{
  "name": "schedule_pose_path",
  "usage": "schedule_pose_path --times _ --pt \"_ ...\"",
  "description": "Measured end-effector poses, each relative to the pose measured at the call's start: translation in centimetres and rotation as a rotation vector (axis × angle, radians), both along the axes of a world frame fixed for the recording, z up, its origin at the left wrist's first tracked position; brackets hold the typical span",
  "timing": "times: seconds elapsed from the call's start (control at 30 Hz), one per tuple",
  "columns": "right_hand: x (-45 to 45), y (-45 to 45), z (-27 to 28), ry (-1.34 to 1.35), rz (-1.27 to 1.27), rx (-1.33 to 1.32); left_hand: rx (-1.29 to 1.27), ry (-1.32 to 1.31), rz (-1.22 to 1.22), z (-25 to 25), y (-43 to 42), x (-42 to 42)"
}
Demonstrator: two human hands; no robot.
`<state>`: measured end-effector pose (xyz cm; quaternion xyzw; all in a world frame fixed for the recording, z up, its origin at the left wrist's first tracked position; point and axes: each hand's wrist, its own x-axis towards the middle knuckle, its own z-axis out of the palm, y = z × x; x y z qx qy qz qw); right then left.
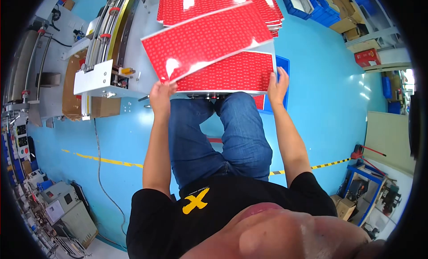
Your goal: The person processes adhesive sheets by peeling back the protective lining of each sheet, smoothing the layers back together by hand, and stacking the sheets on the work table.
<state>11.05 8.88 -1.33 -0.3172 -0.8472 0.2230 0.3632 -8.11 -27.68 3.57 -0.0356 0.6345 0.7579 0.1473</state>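
Observation:
My left hand (160, 97) pinches the near left corner of a glossy red sheet (209, 40) with a pale repeating print and white edges. This sheet is tilted, its right end farther away, and overlaps another red sheet (227, 74) lying flat in front of my knees. At the right edge of that lower sheet is my right hand (278, 86), thumb and fingers apart, touching the edge; whether it bears any of the sheet's weight I cannot tell. Behind them lies a stack of similar red sheets (214, 1).
A machine with metal rollers (104, 40) stands on the left of the worktop (141, 58). Below the right hand is a blue bin (282, 63) with red material inside. Blue crates (321, 9) and cartons sit at the back right. A cable (99, 156) runs across the floor.

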Motion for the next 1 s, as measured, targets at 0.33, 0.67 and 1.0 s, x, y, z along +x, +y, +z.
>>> schedule_pose_path --times 0.33,0.67,1.0 --pt "-7.8 -14.3 6.3 -0.187 0.764 -0.382 -0.113 -0.050 -0.229 -2.8 1.1 3.0" --pt "-12.6 -18.7 6.2 -0.396 0.720 -0.797 -0.426 0.320 -0.362 -1.7 1.2 2.4" --pt "-13.5 -17.9 7.0 -0.478 0.771 -0.761 -0.321 0.366 -0.446 -1.9 0.7 1.1"
